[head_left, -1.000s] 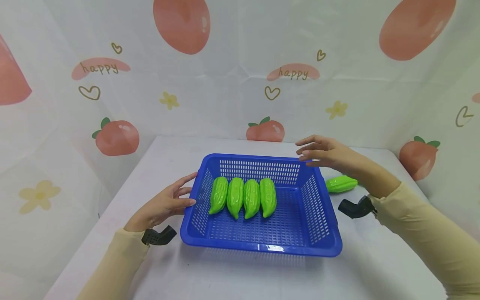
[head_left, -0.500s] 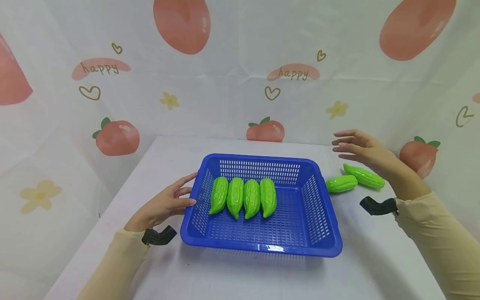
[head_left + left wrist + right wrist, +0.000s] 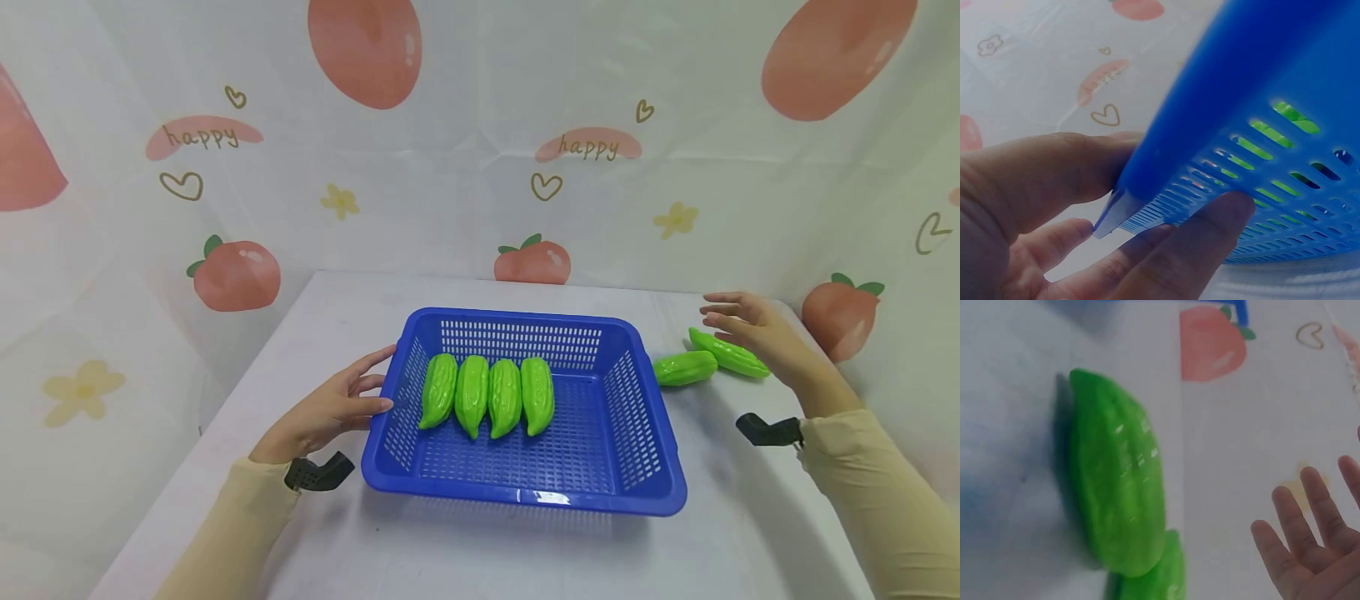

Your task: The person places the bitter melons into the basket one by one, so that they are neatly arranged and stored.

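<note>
A blue plastic basket [image 3: 570,498] stands mid-table, with a row of several green bitter gourds [image 3: 471,396] inside on its left. My left hand [image 3: 330,408] holds the basket's left rim; in the left wrist view, the thumb [image 3: 1054,172] meets the rim and a finger [image 3: 1210,231] presses the slotted outer wall. On the right, my right hand [image 3: 757,329] hovers with loosely bent fingers and nothing in it, above two more gourds. One bitter gourd [image 3: 686,367] lies by the basket's right side, and another bitter gourd [image 3: 731,354] lies behind it, partly under the hand's outline.
The white table [image 3: 450,554] extends around the basket. A white cloth backdrop [image 3: 450,200] printed with fruit, flowers and hearts rises behind and beside it. Black camera mounts [image 3: 768,429] stick out from both wrists.
My right hand has moved right, from over the basket's back right corner, then lowered towards the two loose gourds. My left hand, the basket and the gourds in it have stayed put.
</note>
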Tool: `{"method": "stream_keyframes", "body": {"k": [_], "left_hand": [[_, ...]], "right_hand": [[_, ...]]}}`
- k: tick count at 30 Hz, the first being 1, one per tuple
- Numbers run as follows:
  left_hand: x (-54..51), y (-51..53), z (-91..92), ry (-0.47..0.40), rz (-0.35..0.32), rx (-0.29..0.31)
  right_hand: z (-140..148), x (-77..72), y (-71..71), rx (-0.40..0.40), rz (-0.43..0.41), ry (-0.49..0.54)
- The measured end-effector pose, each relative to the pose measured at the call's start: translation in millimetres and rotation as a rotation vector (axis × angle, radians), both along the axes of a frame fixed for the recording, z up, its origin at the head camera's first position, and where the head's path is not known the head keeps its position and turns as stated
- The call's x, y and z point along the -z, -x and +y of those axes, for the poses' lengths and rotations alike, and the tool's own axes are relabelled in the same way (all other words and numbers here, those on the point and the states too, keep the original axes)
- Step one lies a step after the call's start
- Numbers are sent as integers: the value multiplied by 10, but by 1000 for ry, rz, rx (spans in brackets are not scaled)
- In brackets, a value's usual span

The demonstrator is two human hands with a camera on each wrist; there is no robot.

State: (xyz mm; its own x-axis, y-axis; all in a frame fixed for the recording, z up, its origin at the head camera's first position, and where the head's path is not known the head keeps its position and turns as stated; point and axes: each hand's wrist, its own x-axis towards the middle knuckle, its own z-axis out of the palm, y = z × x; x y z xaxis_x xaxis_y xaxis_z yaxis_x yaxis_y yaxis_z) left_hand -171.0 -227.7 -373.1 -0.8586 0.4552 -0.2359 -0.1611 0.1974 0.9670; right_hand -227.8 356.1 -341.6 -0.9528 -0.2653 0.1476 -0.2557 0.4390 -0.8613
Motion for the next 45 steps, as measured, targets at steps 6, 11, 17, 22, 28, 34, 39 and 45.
{"method": "stream_keyframes", "body": {"k": [6, 11, 17, 22, 28, 34, 39, 45], "left_hand": [[13, 0, -8, 7, -1, -8], [11, 0, -10, 0, 4, -2], [5, 0, -10, 0, 7, -3], [4, 4, -8, 7, 16, 1], [-5, 0, -1, 9, 19, -1], [-10, -3, 1, 9, 15, -8], [-5, 5, -4, 5, 12, -8], [-5, 5, -4, 3, 8, -8]], "right_hand": [[141, 233, 25, 48, -61, -18], [211, 399, 51, 78, -72, -39], [244, 502, 48, 116, -71, -93], [238, 555, 54, 109, -69, -64], [233, 609, 86, 114, -86, -119], [200, 627, 104, 105, -120, -209], [156, 614, 86, 96, -186, -262], [121, 609, 66, 89, -240, -298]]}}
